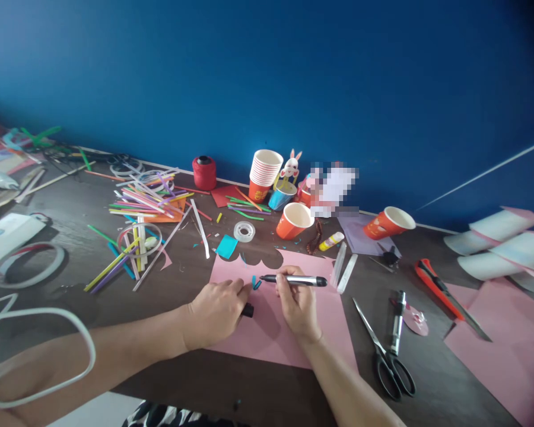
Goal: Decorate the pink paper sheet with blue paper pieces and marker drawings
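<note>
My right hand [299, 308] is closed round a black and silver marker [300, 280], held nearly level with its tip pointing left. My left hand [218, 311] is curled over the pink paper [267, 332], and a black marker cap [248, 310] sticks out from under its fingers. Just past those fingertips are small blue paper pieces [257, 284] with dark edges, close to the marker's tip. The top edge of the pink sheet has scalloped cut-outs. What the left fingertips press on is partly hidden.
Black-handled scissors [385, 356], a second marker [398, 323] and a red utility knife [438, 290] lie at the right. Behind stand paper cups [295, 220], a tape roll [244, 232] and a glue stick [331, 241]. Coloured sticks [146, 198] pile up at the left.
</note>
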Action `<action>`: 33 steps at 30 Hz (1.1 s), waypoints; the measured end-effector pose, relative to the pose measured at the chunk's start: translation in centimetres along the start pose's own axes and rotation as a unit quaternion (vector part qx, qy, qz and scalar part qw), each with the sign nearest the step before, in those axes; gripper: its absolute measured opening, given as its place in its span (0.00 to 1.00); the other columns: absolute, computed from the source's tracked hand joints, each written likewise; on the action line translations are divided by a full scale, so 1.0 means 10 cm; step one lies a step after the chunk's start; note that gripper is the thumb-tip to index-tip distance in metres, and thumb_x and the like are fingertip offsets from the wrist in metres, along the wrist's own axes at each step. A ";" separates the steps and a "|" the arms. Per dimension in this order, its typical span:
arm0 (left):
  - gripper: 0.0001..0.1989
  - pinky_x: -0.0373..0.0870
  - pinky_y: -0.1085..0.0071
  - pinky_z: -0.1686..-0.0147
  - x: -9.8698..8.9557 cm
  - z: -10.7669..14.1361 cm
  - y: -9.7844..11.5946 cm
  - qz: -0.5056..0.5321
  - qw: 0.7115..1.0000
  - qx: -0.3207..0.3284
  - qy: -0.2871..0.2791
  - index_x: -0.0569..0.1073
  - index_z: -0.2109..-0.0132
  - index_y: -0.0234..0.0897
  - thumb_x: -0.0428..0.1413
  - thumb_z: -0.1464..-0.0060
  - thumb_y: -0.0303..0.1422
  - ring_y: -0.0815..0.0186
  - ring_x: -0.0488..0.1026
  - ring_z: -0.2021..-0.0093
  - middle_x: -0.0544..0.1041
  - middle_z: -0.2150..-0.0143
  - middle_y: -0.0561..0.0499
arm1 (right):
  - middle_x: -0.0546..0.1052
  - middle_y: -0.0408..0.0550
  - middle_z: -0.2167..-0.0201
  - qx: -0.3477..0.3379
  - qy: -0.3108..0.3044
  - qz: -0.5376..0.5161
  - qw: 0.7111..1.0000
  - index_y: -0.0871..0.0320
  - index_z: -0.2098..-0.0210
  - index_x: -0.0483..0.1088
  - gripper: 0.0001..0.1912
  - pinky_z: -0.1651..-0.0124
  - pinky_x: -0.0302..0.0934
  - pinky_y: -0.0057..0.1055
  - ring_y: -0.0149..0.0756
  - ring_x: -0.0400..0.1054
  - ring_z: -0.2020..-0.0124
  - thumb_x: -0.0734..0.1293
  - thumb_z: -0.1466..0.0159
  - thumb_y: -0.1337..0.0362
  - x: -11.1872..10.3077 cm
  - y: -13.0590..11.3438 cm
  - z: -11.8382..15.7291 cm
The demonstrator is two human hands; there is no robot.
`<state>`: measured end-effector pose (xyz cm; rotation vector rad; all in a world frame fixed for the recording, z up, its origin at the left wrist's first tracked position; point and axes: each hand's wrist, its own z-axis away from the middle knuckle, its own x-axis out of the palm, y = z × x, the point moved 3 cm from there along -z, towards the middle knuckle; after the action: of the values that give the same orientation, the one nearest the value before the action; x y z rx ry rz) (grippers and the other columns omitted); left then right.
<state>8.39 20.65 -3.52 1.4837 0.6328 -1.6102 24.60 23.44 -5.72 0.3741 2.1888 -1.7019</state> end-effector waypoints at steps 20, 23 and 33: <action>0.19 0.68 0.68 0.69 0.03 0.04 0.07 -0.014 0.999 0.047 -0.002 0.63 0.48 0.33 0.46 0.49 0.26 0.61 0.71 0.63 0.71 0.61 0.44 | 0.72 0.42 0.74 -0.026 -0.008 -0.002 1.000 0.56 0.53 0.61 0.11 0.67 0.62 0.30 0.27 0.63 0.80 0.57 0.35 0.64 -0.02 -0.06 0.03; 0.20 0.68 0.68 0.70 0.04 0.02 0.06 -0.013 0.998 0.059 -0.004 0.62 0.47 0.33 0.46 0.49 0.26 0.61 0.71 0.64 0.71 0.62 0.45 | 0.71 0.42 0.76 -0.026 0.004 0.009 1.000 0.56 0.53 0.62 0.11 0.66 0.62 0.30 0.28 0.65 0.79 0.57 0.36 0.64 -0.03 -0.07 0.03; 0.18 0.67 0.68 0.69 0.05 0.11 0.11 -0.043 0.998 0.045 0.016 0.65 0.50 0.32 0.46 0.49 0.26 0.61 0.70 0.66 0.72 0.63 0.44 | 0.71 0.41 0.77 -0.031 -0.014 0.013 0.999 0.55 0.53 0.61 0.12 0.67 0.62 0.28 0.27 0.65 0.79 0.57 0.36 0.65 -0.02 -0.07 0.05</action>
<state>8.68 19.06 -3.64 1.5689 0.6591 -1.7028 24.58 22.77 -5.17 0.3591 2.2013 -1.6115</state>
